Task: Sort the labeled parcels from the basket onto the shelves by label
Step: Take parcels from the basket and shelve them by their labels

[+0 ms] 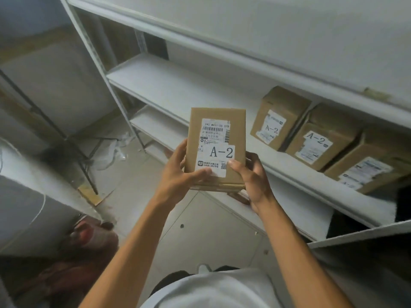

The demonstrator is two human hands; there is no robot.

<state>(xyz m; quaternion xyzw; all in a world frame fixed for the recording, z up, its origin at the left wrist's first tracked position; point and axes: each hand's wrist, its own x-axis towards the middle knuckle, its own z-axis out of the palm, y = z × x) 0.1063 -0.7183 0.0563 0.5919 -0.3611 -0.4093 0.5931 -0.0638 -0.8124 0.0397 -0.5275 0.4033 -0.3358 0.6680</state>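
Holding the parcel (pixel 216 150) up in front of the shelf (pixel 178 90), the person has its A-2 label (pixel 221 152) facing them. Taking the parcel as the landmark: at its lower left edge the left hand (pixel 181 174) grips it, thumb across the bottom of the label and fingers curled behind. At its lower right corner the right hand (pixel 251 176) holds it too, thumb pressed on the front face and fingers wrapped beneath. Right of the parcel, on the middle shelf, stand three shelved boxes (pixel 320 138) in a row; the two nearer ones read A-2, while the third one's label is too blurred to read.

The match looks settled, so the parcel likely belongs with that row. Bare shelf lies just left of the row, behind the parcel, and that seems the easiest spot. Setting it down label outward and snug against the nearest box (pixel 275 117), without nudging the row, should keep it tidy. The basket cannot be made out.
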